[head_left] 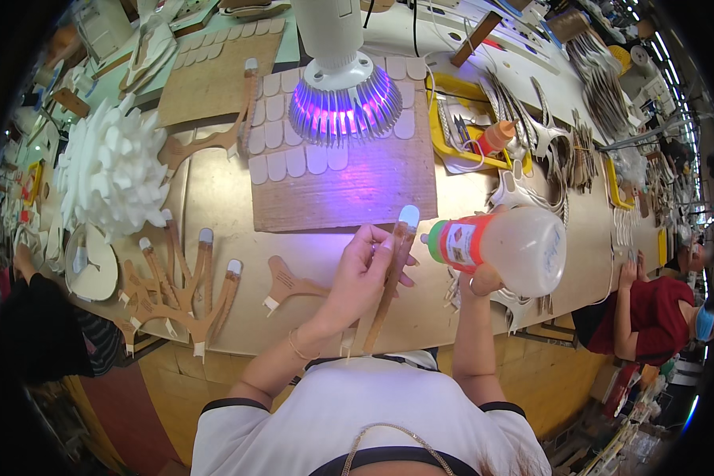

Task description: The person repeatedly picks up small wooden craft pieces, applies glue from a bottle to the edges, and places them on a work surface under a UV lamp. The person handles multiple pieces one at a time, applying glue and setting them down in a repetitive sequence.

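My left hand (362, 274) is closed around a long brown strip (386, 297) with a pale rounded tip, held upright over the near table. In my right hand (484, 279) is a clear squeeze bottle (531, 252) with an orange-red label and green cap. The bottle lies tilted sideways, its nozzle pointing left toward the strip's upper end, apart from it. A forked brown piece (289, 284) shows beside my left wrist; whether it joins the held strip is hidden. Several similar brown pieces (186, 317) with pale tips lie to the left.
A lamp (345, 99) glows violet over a cardboard sheet (357, 202) bearing rows of rounded pale tabs. White foam-like pieces (111, 170) are heaped at left. A yellow tray (452, 87) holds an orange bottle (496, 137) and tools. At right sits a person in dark red (658, 317).
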A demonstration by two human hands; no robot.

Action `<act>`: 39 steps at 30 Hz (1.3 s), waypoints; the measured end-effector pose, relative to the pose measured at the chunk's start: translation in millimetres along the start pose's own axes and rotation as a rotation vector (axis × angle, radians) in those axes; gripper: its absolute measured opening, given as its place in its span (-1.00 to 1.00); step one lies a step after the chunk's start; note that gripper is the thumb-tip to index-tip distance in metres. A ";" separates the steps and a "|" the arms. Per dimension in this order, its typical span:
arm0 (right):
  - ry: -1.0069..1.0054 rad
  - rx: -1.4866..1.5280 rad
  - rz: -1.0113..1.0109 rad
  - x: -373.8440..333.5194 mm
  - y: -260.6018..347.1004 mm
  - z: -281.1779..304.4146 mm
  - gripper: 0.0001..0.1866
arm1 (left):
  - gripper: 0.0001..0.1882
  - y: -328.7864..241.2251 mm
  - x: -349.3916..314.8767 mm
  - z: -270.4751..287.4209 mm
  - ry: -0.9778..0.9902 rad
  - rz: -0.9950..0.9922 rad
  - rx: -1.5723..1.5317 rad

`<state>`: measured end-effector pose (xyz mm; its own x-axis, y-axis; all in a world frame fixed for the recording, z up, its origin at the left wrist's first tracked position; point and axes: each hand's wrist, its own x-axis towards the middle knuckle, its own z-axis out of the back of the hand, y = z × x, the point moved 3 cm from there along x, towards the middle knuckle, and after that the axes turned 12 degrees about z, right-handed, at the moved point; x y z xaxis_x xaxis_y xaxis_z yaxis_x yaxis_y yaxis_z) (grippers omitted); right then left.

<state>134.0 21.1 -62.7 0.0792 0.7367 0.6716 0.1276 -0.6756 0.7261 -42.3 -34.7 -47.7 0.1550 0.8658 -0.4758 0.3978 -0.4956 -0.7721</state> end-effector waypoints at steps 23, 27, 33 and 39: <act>0.193 -0.179 -0.047 -6.9 -13.8 -1.0 -0.10 | -0.81 5.6 -0.5 -1.3 0.050 0.026 -0.033; 0.179 -0.312 0.057 -15.9 -23.1 10.4 -0.13 | -0.81 16.5 0.8 -6.2 0.086 0.023 -0.021; -0.181 -0.278 0.081 11.7 -28.7 59.5 -0.24 | -0.81 22.6 -3.7 -7.9 0.069 -0.005 -0.004; -0.423 -0.403 0.133 30.9 -12.0 82.4 -0.27 | -0.80 -9.3 -40.1 -1.9 0.105 -0.023 -0.132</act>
<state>216.3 54.2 -62.8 0.4660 0.5367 0.7034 -0.2886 -0.6594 0.6942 -50.5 -64.7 -20.6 0.2351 0.8829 -0.4064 0.5169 -0.4677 -0.7170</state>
